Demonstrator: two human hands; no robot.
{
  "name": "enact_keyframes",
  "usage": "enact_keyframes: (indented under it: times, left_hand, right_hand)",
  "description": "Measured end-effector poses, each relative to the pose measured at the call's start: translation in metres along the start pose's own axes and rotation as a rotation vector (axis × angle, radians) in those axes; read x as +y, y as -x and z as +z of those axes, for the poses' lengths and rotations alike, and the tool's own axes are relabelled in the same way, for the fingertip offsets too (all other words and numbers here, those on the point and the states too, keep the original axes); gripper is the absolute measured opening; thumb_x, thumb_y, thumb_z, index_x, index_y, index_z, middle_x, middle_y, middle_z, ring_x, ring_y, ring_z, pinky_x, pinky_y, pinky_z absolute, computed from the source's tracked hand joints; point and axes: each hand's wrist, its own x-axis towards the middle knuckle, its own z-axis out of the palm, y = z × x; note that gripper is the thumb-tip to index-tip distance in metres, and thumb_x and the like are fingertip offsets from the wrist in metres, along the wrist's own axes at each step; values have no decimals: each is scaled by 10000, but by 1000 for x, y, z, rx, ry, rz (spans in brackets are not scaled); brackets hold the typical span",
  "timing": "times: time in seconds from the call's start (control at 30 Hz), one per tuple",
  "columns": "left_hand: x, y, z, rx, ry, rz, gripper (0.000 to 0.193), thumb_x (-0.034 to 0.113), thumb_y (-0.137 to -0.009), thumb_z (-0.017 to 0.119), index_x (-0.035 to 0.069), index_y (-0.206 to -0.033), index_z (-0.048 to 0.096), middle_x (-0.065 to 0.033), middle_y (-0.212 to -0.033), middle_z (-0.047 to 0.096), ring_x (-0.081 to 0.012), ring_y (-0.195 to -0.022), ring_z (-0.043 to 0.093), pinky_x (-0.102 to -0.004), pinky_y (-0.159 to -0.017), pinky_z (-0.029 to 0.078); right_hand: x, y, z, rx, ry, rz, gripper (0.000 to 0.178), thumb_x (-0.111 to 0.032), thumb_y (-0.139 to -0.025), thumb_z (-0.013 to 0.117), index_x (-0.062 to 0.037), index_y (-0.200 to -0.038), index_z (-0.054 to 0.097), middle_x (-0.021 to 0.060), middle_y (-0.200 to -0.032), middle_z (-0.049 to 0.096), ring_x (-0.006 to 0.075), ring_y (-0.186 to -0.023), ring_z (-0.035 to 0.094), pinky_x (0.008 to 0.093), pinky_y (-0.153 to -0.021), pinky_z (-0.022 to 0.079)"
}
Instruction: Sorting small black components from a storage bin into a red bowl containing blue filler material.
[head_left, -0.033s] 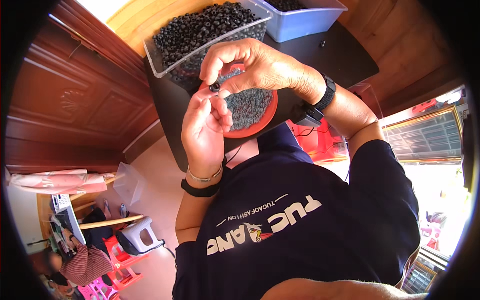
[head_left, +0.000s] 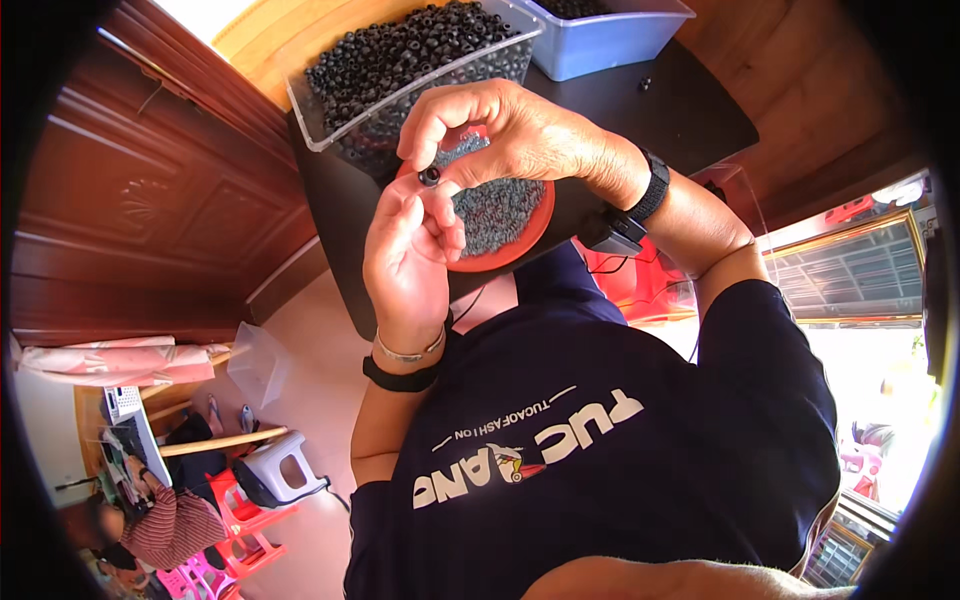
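A small round black part [head_left: 429, 176] with a dark hole sits between the fingertips of both hands. My right hand [head_left: 500, 135] comes from the right, its index finger and thumb closed around the part. From below, my left hand [head_left: 408, 250] meets it with fingertips pinched together and the other fingers curled. Below the hands, a round red tray [head_left: 543, 222] holds a heap of tiny dark grey pieces [head_left: 503, 212]. My hands hide its upper left portion.
A transparent bin [head_left: 400, 108] full of black ring-like parts stands at the far side of the black table [head_left: 690, 120]. Beside it is a pale blue bin [head_left: 610, 48] with dark parts. One loose black part [head_left: 645, 84] lies nearby. Another person [head_left: 175, 530] sits at lower left, near stools [head_left: 285, 470].
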Motion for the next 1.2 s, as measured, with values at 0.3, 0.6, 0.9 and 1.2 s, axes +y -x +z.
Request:
enact_keyframes:
  times: [0.3, 0.6, 0.9, 1.2]
  left_hand:
    - [-9, 15, 0, 3, -75, -28, 274, 206, -951, 417, -10, -1096, 501, -44, -792, 529, -122, -659, 511, -232, -591, 387]
    - [-15, 26, -18, -16, 74, -18, 228, 174, -948, 455, -9, -1071, 513, -63, -816, 509, -163, -707, 498, -262, -616, 394]
    - [-18, 36, -47, 52, 94, 12, 179, 142, -950, 449, 6, -1038, 525, -67, -849, 503, -168, -719, 486, -271, -620, 382]
    - [-22, 39, -47, 38, 119, -42, 163, 146, -945, 428, 25, -1012, 516, -72, -848, 514, -174, -714, 500, -271, -612, 383]
  right_hand:
    - [6, 20, 22, 0, 32, -48, 190, -45, -758, 737, -35, -931, 659, 73, -1078, 622, 188, -1033, 577, 337, -926, 445]
    - [-3, 21, 32, 24, 231, -23, 165, -72, -770, 723, -40, -922, 666, 68, -1004, 645, 203, -998, 601, 327, -889, 464]
    - [45, 54, 24, -131, 1127, 213, 130, -159, -754, 679, -94, -866, 675, 57, -878, 598, 259, -933, 589, 395, -771, 499]
    - [64, 59, 24, -72, 1086, 166, 122, -188, -760, 661, -84, -824, 653, 55, -860, 576, 255, -909, 584, 384, -779, 495]
